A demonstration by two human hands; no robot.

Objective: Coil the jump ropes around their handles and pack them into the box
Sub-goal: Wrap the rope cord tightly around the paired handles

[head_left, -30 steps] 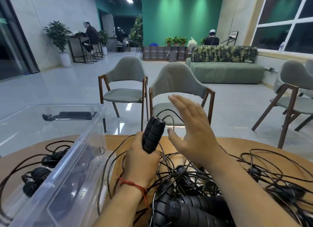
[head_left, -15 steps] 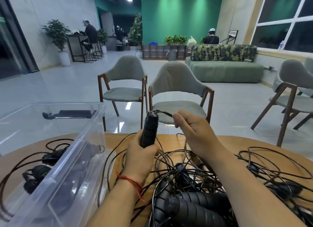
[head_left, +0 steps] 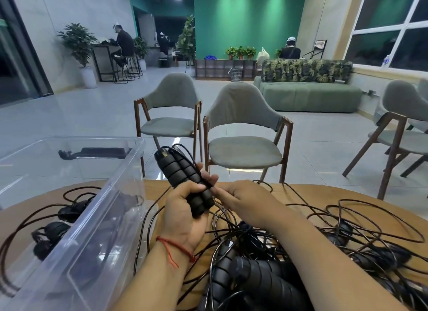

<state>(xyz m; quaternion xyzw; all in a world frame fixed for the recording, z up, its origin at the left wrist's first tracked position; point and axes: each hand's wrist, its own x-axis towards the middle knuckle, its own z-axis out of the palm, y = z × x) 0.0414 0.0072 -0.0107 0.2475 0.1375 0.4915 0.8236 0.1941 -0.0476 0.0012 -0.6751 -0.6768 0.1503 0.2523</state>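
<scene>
Jump-rope handles, two black ones held together, sit tilted in the left hand, whose fingers wrap their lower half. Just right of that grip, the right hand pinches the thin cord. The cord seems to trail below into the tangled heap, so winding may snag other ropes or pull loose loops off. To the left, the box waits.

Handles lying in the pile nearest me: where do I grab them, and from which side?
Grip the handles round the ribbed middle, from above: they lie flat on the cords, ribbing facing up. The left hand grips a second pair; the right hand pinches its cord.
</scene>
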